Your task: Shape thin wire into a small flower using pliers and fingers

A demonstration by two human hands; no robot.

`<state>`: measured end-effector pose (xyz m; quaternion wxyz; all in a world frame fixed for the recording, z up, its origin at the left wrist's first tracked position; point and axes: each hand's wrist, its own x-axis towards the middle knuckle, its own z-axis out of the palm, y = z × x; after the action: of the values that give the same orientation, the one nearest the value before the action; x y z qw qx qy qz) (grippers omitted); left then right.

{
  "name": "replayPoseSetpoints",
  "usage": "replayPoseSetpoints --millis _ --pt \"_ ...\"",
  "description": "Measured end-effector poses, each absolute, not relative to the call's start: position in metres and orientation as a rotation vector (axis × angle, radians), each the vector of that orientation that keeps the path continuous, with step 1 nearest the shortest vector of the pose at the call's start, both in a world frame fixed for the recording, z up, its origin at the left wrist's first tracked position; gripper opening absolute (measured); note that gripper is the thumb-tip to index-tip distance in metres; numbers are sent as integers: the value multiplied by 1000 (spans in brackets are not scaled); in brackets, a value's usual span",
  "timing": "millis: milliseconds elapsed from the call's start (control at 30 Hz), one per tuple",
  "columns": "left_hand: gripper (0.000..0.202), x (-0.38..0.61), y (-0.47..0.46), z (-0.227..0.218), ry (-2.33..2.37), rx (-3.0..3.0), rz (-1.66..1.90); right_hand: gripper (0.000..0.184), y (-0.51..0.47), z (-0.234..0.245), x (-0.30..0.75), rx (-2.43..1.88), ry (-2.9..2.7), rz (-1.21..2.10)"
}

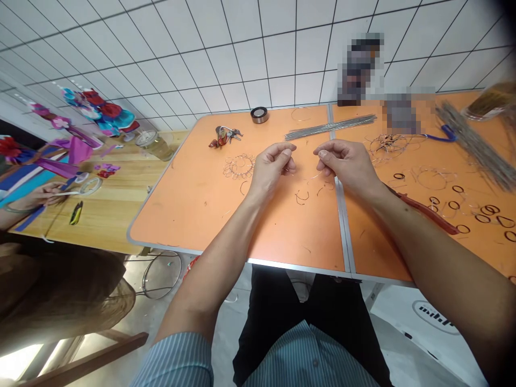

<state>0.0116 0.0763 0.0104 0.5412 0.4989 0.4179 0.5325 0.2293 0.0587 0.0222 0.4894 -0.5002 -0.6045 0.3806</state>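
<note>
Both my hands hover over the orange table (193,204), fingertips facing each other across a small gap. My left hand (274,164) is closed in a pinch; whatever lies between its thumb and fingers is too fine to make out. Thumb and forefinger of my right hand (342,161) are pinched too, and a thin wire (316,177) shows just below those fingers. Left of my left hand lies a wire ring with looped edges (237,166). Short bent wire pieces (301,198) are scattered on the table below my hands.
Behind my hands lie a bundle of straight wires (330,127), a tape roll (259,114) and keys (228,135). Red-handled pliers (431,211) and several dark rings (481,218) are at right. Another person's hand (48,193) works at the wooden table (121,220) on the left.
</note>
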Motion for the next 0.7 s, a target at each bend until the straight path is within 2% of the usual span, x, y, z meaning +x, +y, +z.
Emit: replayPoseSetpoints --millis 167,700 --pt "7 9 78 8 1014 1170 1283 15 60 21 230 -1209 -1462 920" --pt "14 8 76 13 935 1091 1223 8 62 16 232 -1190 -1442 914"
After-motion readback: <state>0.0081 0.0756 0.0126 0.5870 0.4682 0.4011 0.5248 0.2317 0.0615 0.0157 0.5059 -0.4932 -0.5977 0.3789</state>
